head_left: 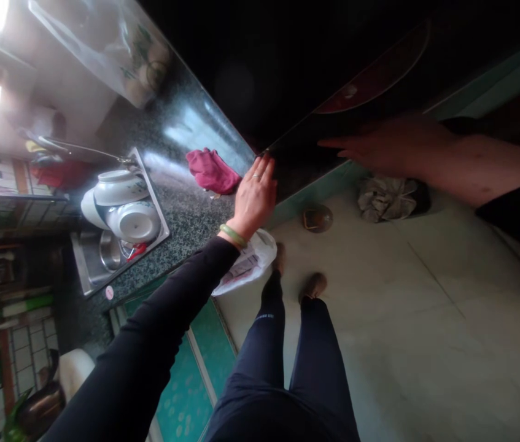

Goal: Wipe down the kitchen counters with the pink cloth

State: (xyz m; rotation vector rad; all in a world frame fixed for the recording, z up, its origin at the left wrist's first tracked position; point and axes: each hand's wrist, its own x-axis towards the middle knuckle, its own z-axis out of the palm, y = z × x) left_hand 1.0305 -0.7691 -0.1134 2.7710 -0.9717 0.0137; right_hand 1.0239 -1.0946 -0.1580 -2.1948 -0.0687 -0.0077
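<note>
My left hand, with a ring and a green bangle, reaches to the near corner of a large dark glossy panel. Its fingers are stretched out, and their tips are at the panel's edge. A crumpled pink cloth lies on the speckled stone counter just left of this hand. Further right, my right hand is held in shadow along the panel's front side, fingers extended. Nothing shows in either hand. Above the right hand, the panel bears a dark red curved marking.
White bowls are stacked in a metal sink at the left. A clear plastic bag with produce stands behind. Below the counter are a white-lined bin and green cabinet doors. A crumpled grey bag lies on the floor.
</note>
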